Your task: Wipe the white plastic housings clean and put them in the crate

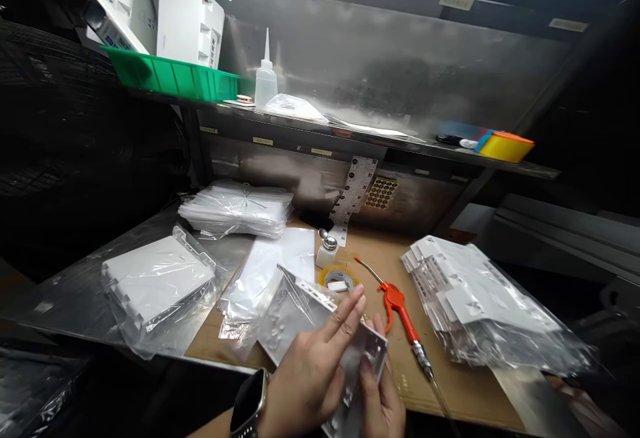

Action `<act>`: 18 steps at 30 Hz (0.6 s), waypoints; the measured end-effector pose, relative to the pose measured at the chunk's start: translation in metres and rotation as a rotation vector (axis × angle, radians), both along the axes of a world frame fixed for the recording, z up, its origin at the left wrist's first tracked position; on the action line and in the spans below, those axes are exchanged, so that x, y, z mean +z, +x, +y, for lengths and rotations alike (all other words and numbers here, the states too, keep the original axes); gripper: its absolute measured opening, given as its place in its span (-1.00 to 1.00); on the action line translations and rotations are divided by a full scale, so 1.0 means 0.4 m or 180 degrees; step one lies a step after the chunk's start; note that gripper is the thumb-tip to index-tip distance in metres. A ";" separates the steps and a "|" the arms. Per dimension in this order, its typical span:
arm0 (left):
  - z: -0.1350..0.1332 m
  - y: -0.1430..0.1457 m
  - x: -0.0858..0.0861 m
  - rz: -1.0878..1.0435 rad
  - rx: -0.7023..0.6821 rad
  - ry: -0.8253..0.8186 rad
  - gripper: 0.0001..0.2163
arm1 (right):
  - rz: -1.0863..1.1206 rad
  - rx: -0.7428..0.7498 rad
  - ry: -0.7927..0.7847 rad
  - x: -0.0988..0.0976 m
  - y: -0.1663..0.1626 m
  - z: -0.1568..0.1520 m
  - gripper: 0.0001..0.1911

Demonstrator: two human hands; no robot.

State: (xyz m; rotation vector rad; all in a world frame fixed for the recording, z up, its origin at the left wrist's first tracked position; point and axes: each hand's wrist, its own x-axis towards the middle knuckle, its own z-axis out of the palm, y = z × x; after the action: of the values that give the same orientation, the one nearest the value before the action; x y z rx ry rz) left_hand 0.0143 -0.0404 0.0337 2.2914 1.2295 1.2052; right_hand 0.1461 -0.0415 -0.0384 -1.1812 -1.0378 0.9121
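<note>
A grey plastic panel point(295, 318) with a slotted raised edge is tilted in front of me, its left end by a crinkled clear bag. My right hand point(383, 395) grips its near right side, thumb on the inner face and fingers behind. Across the panel lies my left hand point(313, 368), a watch on its wrist, the front fingers stretched toward the right edge. Just beyond are a roll of yellow tape point(327, 275) and a white pump bottle point(327, 251). An orange air blow gun point(395, 298) rests to the right of my hands.
Bagged white panels lie at left point(160, 275) and in a stack at right point(480, 291). Clear bags point(240, 208) are piled behind. The shelf above holds a green tray point(170, 78), a nozzle bottle point(266, 85) and a yellow item point(507, 148).
</note>
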 end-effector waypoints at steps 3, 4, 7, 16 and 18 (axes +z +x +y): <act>-0.013 -0.007 0.015 0.0071 0.0212 0.0342 -0.26 | 0.0745 -0.0175 -0.0589 0.012 0.029 0.012 -0.30; -0.018 -0.015 0.015 0.0208 0.0393 0.0385 -0.36 | 0.0952 -0.0368 -0.0707 0.015 0.040 0.015 -0.27; -0.029 -0.038 0.004 0.0895 0.0912 0.0063 -0.42 | 0.1298 -0.0861 -0.0693 0.017 0.058 0.014 -0.20; -0.029 -0.004 -0.024 0.0035 0.0830 0.0260 -0.15 | -0.0316 -0.0419 0.0360 -0.040 -0.021 -0.044 -0.57; -0.045 0.013 -0.029 -0.0136 0.0510 0.0373 -0.17 | -0.0584 -0.0310 0.0730 -0.040 -0.018 -0.040 -0.57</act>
State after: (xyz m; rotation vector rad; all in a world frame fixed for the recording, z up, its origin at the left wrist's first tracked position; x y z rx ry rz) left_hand 0.0195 -0.0584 0.0223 2.2712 1.3839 1.4087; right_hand 0.1387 -0.0577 -0.0543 -1.1256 -1.1876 0.5988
